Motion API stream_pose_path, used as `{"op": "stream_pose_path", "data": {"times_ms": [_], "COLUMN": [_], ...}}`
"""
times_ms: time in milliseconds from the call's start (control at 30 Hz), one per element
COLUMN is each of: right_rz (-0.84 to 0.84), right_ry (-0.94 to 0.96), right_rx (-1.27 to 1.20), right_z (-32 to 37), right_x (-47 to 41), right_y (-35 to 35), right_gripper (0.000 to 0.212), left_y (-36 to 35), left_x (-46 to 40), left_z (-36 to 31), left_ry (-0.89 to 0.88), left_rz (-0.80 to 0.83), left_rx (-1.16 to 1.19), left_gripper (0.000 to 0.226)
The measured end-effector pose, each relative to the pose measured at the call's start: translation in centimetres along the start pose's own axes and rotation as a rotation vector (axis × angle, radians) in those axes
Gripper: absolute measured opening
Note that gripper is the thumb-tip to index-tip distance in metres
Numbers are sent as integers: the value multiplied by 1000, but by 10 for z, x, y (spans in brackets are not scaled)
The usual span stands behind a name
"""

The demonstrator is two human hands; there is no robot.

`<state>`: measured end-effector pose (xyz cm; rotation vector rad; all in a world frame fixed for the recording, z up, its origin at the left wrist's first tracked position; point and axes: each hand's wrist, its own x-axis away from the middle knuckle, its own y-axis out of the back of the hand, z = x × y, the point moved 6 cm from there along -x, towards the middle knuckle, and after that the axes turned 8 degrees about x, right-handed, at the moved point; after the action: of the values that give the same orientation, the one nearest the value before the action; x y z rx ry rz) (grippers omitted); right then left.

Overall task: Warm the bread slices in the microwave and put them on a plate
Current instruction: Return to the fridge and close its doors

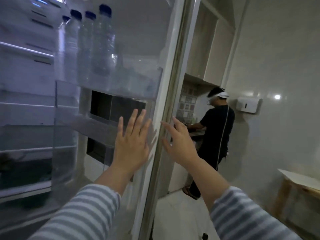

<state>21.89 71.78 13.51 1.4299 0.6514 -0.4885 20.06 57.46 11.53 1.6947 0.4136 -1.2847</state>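
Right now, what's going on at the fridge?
A person in striped sleeves has both hands on the open fridge door. The left hand lies flat on its inner face below the bottles; the right hand is at the door's edge. Both are empty; no bread is visible. Another person works at the counter behind.

left hand (131, 144): flat, fingers spread (palm forward) | right hand (178, 141): open, fingers splayed | both arms outstretched

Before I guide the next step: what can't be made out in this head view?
- Bread: none visible; fridge shelves are motion-blurred and dim.
- Microwave, plate: not in the head view.
- Right hand: contact with the door edge is blurred.
- Counter: hidden behind the other person.
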Motion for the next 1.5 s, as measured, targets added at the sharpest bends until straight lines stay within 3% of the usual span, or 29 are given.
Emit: {"op": "stream_pose_path", "data": {"times_ms": [100,200,333,500,933,1500], "right_rz": [-24,-10,-44,-139,-219,-239], "right_ry": [137,262,349,315,272,149], "right_rx": [134,204,129,139,227,380], "right_z": [0,4,7,11,47,220], "right_x": [-23,-38,-43,-44,-31,-14], "right_y": [-11,-27,-45,-57,-46,-36], "right_gripper": [70,88,100,111,109,104], "left_y": [-10,-16,-18,-18,4,95], "left_x": [4,7,10,12,25,66], "left_z": [4,7,9,14,42,182], "left_ry": [108,173,202,227,149,26], "left_rz": [71,135,214,251,215,182], "left_rx": [-110,-203,-306,-323,-184,-4], "left_gripper": [108,124,127,122,125,130]}}
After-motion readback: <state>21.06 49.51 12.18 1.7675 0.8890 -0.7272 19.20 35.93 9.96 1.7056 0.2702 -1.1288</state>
